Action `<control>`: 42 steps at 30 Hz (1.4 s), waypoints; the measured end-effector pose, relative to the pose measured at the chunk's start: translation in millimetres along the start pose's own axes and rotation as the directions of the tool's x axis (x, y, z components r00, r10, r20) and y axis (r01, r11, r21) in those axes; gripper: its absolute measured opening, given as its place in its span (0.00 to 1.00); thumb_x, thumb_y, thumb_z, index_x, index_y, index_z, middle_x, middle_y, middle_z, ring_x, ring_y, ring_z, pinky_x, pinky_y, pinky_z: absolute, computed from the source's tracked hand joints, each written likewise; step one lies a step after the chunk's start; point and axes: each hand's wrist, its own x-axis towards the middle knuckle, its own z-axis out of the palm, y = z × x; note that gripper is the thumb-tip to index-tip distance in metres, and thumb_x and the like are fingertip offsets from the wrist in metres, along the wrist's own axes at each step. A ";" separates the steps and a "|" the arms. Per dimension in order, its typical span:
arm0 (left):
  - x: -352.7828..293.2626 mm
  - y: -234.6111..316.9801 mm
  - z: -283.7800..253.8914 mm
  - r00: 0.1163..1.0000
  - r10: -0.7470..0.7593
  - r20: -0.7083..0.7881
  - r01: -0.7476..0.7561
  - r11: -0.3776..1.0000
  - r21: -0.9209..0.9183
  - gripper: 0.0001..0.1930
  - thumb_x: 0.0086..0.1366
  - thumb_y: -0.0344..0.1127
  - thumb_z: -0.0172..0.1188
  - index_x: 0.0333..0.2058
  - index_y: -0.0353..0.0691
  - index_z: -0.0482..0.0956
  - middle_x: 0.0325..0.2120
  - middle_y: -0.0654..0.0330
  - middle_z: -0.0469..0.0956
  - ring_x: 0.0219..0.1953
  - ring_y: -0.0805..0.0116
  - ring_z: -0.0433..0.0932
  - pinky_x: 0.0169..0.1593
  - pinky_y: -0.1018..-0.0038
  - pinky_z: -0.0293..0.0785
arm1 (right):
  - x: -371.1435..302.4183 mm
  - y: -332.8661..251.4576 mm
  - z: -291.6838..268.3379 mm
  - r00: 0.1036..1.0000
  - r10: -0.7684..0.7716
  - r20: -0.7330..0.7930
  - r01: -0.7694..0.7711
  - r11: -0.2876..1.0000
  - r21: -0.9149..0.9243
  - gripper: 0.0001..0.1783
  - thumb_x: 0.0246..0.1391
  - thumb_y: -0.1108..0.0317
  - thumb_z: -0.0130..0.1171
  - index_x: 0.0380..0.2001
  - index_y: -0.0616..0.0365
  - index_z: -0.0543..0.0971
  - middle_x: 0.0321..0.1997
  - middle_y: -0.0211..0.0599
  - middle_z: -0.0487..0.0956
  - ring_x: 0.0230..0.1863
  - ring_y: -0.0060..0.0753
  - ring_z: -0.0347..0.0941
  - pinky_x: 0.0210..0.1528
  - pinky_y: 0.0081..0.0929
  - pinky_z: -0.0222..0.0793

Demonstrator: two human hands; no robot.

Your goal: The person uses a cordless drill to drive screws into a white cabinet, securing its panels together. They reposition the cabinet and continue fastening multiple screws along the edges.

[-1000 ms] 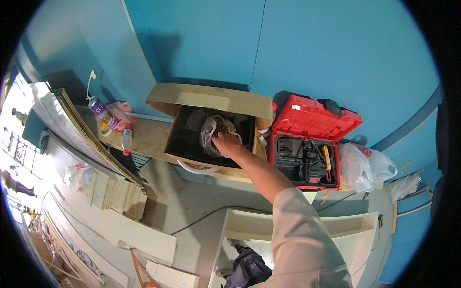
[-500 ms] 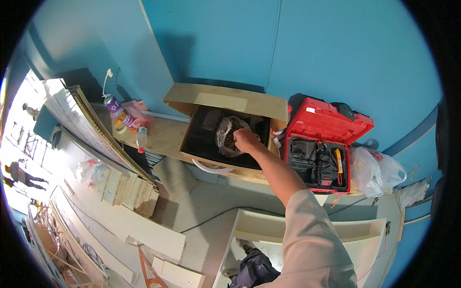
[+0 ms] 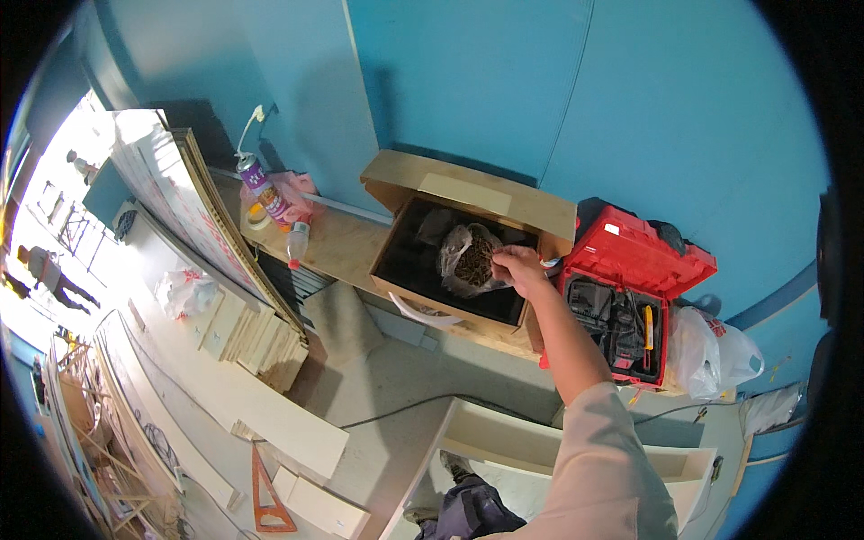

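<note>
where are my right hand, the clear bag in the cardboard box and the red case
right hand (image 3: 518, 266): head view, back of the hand
clear bag (image 3: 455, 252): head view, crumpled plastic on its left side
red case (image 3: 645, 254): head view, inside of the raised lid

An indoor building site, by its stacked boards (image 3: 261, 346), red tool case (image 3: 650, 254) and orange set square (image 3: 274, 521).

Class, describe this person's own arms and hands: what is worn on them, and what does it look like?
Only the right arm shows. Its loose beige sleeve is creased and ends near the elbow. Below that, no watch or bracelet is visible, and the right hand wears no glove. The left hand is out of view.
</note>
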 end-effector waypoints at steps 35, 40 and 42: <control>-105.3 70.3 -18.0 0.937 0.110 -0.333 -0.308 -0.192 -0.932 0.24 0.74 0.56 0.39 0.37 0.46 0.79 0.20 0.70 0.74 0.18 0.80 0.66 0.20 0.84 0.58 | -614.4 123.3 310.8 -0.341 0.515 0.786 0.651 0.733 -0.198 0.12 0.55 0.72 0.53 0.42 0.65 0.78 0.36 0.45 0.81 0.38 0.31 0.78 0.43 0.28 0.73; -195.9 -45.5 -12.4 0.879 0.036 -0.476 -0.435 -0.347 -0.831 0.17 0.72 0.49 0.44 0.37 0.45 0.78 0.19 0.70 0.71 0.17 0.80 0.63 0.18 0.81 0.57 | -752.7 152.7 351.9 -0.413 0.476 0.776 0.740 0.672 -0.019 0.14 0.56 0.69 0.59 0.44 0.64 0.78 0.35 0.44 0.81 0.39 0.32 0.79 0.41 0.29 0.74; -231.6 -100.3 -2.1 0.858 -0.146 -0.493 -0.514 -0.266 -0.815 0.16 0.72 0.48 0.46 0.38 0.44 0.78 0.18 0.69 0.70 0.16 0.79 0.62 0.18 0.80 0.58 | -800.5 198.9 372.2 -0.402 0.500 0.767 0.755 0.655 -0.031 0.14 0.56 0.69 0.59 0.44 0.64 0.78 0.35 0.44 0.81 0.40 0.33 0.79 0.40 0.29 0.74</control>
